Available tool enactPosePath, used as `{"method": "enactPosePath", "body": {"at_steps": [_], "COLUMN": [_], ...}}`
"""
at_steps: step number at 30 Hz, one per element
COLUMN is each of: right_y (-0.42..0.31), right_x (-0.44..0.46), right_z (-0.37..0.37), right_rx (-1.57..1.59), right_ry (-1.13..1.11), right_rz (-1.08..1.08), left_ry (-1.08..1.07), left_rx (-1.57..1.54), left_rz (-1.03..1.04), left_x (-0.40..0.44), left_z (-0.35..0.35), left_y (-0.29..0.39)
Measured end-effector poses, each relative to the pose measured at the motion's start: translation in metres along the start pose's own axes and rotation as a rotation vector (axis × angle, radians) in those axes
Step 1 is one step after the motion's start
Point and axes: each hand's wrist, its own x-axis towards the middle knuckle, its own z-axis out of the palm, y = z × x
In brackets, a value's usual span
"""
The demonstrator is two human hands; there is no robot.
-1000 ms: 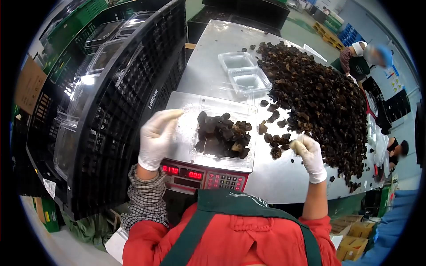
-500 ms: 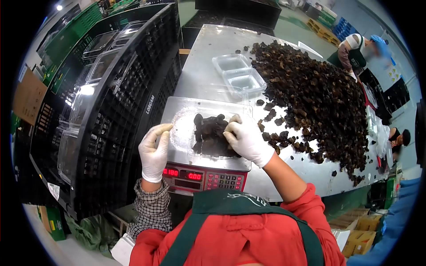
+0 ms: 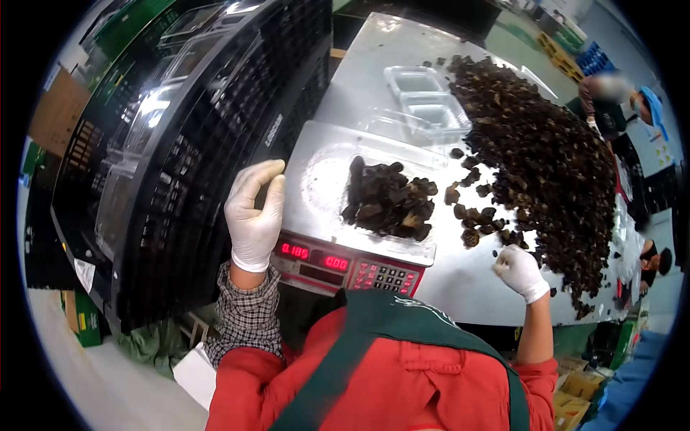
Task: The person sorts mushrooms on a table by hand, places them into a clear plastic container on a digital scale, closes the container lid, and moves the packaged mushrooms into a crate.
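A scale (image 3: pixel 348 267) with a red front panel shows 0.185 on its display. On its metal plate (image 3: pixel 316 154) sits a clear plastic tray with a heap of dark wood ear mushrooms (image 3: pixel 388 197) in it. My left hand (image 3: pixel 255 212), in a white glove, is raised beside the plate's left edge, thumb and fingers apart with nothing between them. Off to the scale's right, my gloved right hand (image 3: pixel 519 273) is over the table near loose mushrooms (image 3: pixel 480 219), its fingers curled in. Whether anything is inside them is hidden.
A large pile of mushrooms (image 3: pixel 535 151) covers the right of the metal table (image 3: pixel 359 72). Clear trays (image 3: pixel 435 111) stand behind the scale. A black crate (image 3: pixel 215 151) holding clear containers is close on my left. Co-workers (image 3: pixel 611 108) are at the far right.
My right hand has left the mushrooms in the tray and moved right over the table. The display went from 0.180 to 0.185. The view has shifted; my left hand remains left of the scale.
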Motion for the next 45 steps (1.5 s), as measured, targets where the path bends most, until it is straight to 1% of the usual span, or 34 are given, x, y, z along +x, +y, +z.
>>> {"method": "enactPosePath", "body": {"at_steps": [1, 2, 4, 5, 6, 7, 8, 9, 10, 11, 12, 14, 17, 18, 20, 22, 23, 24, 25, 27, 28, 29, 30, 31, 32, 33, 34, 36, 38, 39, 42, 43, 44, 45], "right_y": [0.004, 0.008, -0.014, -0.028, -0.038, -0.040, -0.063, -0.073, -0.075, -0.069, -0.071, -0.083, -0.095, -0.086, -0.087, -0.091, -0.092, -0.084, -0.105, -0.133, -0.139, -0.150, -0.158, -0.157, -0.157, -0.155, -0.155, -0.157, -0.157, -0.156, -0.153, -0.151, -0.149, -0.144], "right_x": [-0.001, 0.002, 0.009, 0.017, 0.029, 0.045, 0.055, 0.070, 0.088, 0.116, 0.127, 0.149, 0.173, 0.192, 0.204, 0.201, 0.195, 0.187, 0.159, 0.120, 0.110, 0.093, 0.075, 0.070, 0.066, 0.066, 0.066, 0.068, 0.070, 0.070, 0.069, 0.066, 0.061, 0.055], "right_z": [0.007, 0.010, -0.010, -0.018, -0.023, -0.016, -0.031, -0.034, -0.034, -0.014, -0.022, -0.025, -0.036, -0.022, -0.019, -0.025, -0.032, -0.033, -0.057, -0.064, -0.052, -0.047, -0.043, -0.030, -0.020, -0.012, -0.005, -0.001, 0.001, 0.002, -0.001, 0.000, 0.003, 0.011], "right_rx": [0.226, 0.578, 0.721, 0.651, 0.618, 0.718, 0.995, 1.008, 0.982, 1.181, 1.191, 1.285, 1.344, 1.448, 1.662, 1.947, 1.966, 1.978, 1.577, 0.901, 0.609, 0.442, 0.273, 0.197, 0.144, 0.138, 0.137, 0.148, 0.170, 0.179, 0.204, 0.321, 0.446, 0.469], "right_ry": [0.202, 0.261, 0.271, 0.301, 0.300, 0.300, 0.238, 0.274, 0.273, 0.358, 0.207, 0.176, 0.052, 0.035, 0.081, 0.119, 0.113, -0.018, 0.026, 0.185, 0.300, 0.345, 0.390, 0.376, 0.410, 0.464, 0.514, 0.542, 0.562, 0.574, 0.585, 0.628, 0.668, 0.735], "right_rz": [0.002, 0.008, -0.019, 0.010, 0.017, -0.007, 0.083, 0.093, 0.047, -0.093, 0.019, 0.020, 0.141, 0.128, 0.166, 0.027, -0.025, -0.312, -0.309, -0.553, -0.785, -0.771, -0.752, -0.731, -0.702, -0.702, -0.706, -0.704, -0.721, -0.732, -0.778, -0.733, -0.688, -0.553], "left_ry": [0.024, 0.002, -0.049, -0.103, -0.215, -0.292, -0.395, -0.447, -0.501, -0.531, -0.559, -0.565, -0.579, -0.586, -0.557, -0.546, -0.546, -0.545, -0.547, -0.526, -0.515, -0.462, -0.455, -0.424, -0.394, -0.330, -0.232, -0.217, -0.408, -0.524, -0.594, -0.633, -0.666, -0.693], "left_rx": [-0.010, 0.002, 0.010, -0.021, -0.067, -0.059, -0.083, -0.119, -0.063, 0.009, 0.084, 0.165, 0.208, 0.212, 0.195, 0.186, 0.179, 0.171, 0.170, 0.119, 0.094, 0.088, -0.005, -0.049, -0.095, -0.066, 0.033, -0.050, -0.498, -0.600, -0.709, -0.740, -0.757, -0.712], "left_rz": [0.033, 0.065, 0.148, 0.232, 0.370, 0.496, 0.541, 0.596, 0.616, 0.573, 0.527, 0.513, 0.507, 0.500, 0.503, 0.500, 0.497, 0.493, 0.489, 0.501, 0.513, 0.568, 0.602, 0.598, 0.591, 0.535, 0.457, -0.206, -0.730, -0.832, -0.915, -0.979, -0.984, -0.984], "left_x": [0.000, -0.003, -0.008, -0.015, -0.024, -0.035, -0.045, -0.056, -0.062, -0.064, -0.066, -0.072, -0.075, -0.074, -0.073, -0.072, -0.072, -0.072, -0.073, -0.073, -0.072, -0.070, -0.072, -0.075, -0.077, -0.075, -0.065, -0.059, -0.055, -0.048, -0.043, -0.041, -0.038, -0.036], "left_z": [-0.001, -0.002, 0.002, 0.010, 0.021, 0.034, 0.045, 0.058, 0.065, 0.068, 0.071, 0.075, 0.077, 0.078, 0.081, 0.079, 0.079, 0.079, 0.079, 0.078, 0.077, 0.071, 0.063, 0.052, 0.040, 0.029, 0.023, 0.025, 0.034, 0.036, 0.041, 0.041, 0.039, 0.039], "left_y": [0.001, 0.004, 0.014, 0.019, 0.020, 0.025, 0.034, 0.031, 0.031, 0.033, 0.034, 0.029, 0.024, 0.024, 0.024, 0.023, 0.021, 0.020, 0.018, 0.018, 0.018, 0.021, 0.020, 0.023, 0.027, 0.029, 0.032, 0.028, 0.002, -0.001, -0.013, -0.021, -0.022, -0.023]}}
